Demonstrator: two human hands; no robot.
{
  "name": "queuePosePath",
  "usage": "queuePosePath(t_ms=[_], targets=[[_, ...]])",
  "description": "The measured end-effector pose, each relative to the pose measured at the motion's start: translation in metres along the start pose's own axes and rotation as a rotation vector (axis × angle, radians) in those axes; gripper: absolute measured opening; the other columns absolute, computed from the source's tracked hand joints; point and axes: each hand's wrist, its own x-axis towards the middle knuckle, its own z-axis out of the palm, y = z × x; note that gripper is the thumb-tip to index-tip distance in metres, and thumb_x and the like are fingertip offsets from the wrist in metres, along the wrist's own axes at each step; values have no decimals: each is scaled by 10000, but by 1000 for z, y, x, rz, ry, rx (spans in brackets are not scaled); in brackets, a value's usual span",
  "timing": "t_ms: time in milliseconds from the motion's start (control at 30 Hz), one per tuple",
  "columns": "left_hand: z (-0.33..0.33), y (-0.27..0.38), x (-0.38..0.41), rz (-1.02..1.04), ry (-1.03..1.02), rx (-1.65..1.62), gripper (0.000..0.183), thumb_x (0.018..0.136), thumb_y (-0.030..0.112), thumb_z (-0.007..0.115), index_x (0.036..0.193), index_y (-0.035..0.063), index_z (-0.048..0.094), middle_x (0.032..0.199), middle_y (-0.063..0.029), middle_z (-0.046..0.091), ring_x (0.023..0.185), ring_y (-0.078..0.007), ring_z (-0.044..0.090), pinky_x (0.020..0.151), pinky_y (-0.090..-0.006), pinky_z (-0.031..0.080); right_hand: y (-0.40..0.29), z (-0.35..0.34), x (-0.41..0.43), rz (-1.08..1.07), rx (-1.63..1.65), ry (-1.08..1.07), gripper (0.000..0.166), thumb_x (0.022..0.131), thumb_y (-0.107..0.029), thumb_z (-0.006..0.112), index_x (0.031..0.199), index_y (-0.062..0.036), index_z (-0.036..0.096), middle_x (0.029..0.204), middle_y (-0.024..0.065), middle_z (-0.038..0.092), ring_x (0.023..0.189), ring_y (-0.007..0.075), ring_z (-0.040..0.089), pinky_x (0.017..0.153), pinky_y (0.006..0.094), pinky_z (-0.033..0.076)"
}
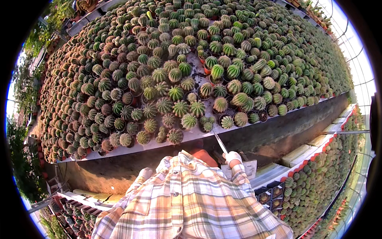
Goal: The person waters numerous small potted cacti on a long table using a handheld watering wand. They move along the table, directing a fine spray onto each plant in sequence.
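My right hand (232, 158), in a pale glove, is closed round the near end of long metal tongs or tweezers (220, 142); which of the two I cannot tell. The tool's tip points at the edge of a white bench (179, 139), beside a clustered potted cactus (206, 123). A whitish-green round cactus (226, 122) stands just right of the tip. My left hand (145, 173) hangs low at the left, near my shirt, over the aisle; its fingers are too small to make out.
Round ribbed cacti in pots (164, 105) crowd the bench ahead. Below its front edge runs a dirt aisle (104, 176). Behind at the right, a second bench carries more cacti (307, 185) and black square pots (270, 195). A metal bar (346, 132) juts in at the right.
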Motion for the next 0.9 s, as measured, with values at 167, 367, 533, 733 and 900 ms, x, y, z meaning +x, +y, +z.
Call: queuePosePath(t_ms=[167, 367, 533, 733, 900], targets=[[-45, 38, 0, -178, 23, -179, 196, 694, 166, 537, 854, 88, 617, 964, -108, 579, 926, -262, 541, 786, -332, 440, -21, -24, 4, 69, -160, 58, 354, 732, -365, 519, 929, -89, 623, 965, 179, 576, 931, 330, 545, 776, 396, 442], [-44, 56, -1, -103, -17, -66, 198, 693, 165, 540, 859, 87, 616, 942, -109, 585, 914, -258, 548, 773, -338, 447, -46, -37, 8, -15, -213, 98, 355, 703, -344, 571, 894, -48, 623, 917, 196, 582, 895, 337, 559, 762, 392, 449], [-64, 99, -5, -173, -89, -188, 205, 721, 186, 514, 878, 117, 626, 965, -107, 584, 913, -256, 551, 783, -323, 442, -59, -27, 36, -47, -368, 11, 231, 727, -239, 556, 749, -24, 638, 635, 116, 614, 579, 205, 626, 535, 321, 489], [-40, 79, -5, -385, -38, -410, 269, 756, 216, 440, 932, 99, 607, 1017, -116, 574, 966, -269, 523, 802, -341, 419, -62, -10, 48, 209, 374, -372, 217, 699, -124, 494, 496, -69, 441, 432, 60, 414, 319, 188, 388, 317, 337, 266], [-31, 72, 1, -245, -44, -250, 262, 726, 204, 493, 930, 87, 608, 1004, -125, 576, 959, -278, 528, 802, -338, 424, -41, 7, 59, 92, 233, -177, 252, 737, -214, 497, 675, 9, 597, 552, 155, 558, 479, 270, 566, 476, 380, 441]])
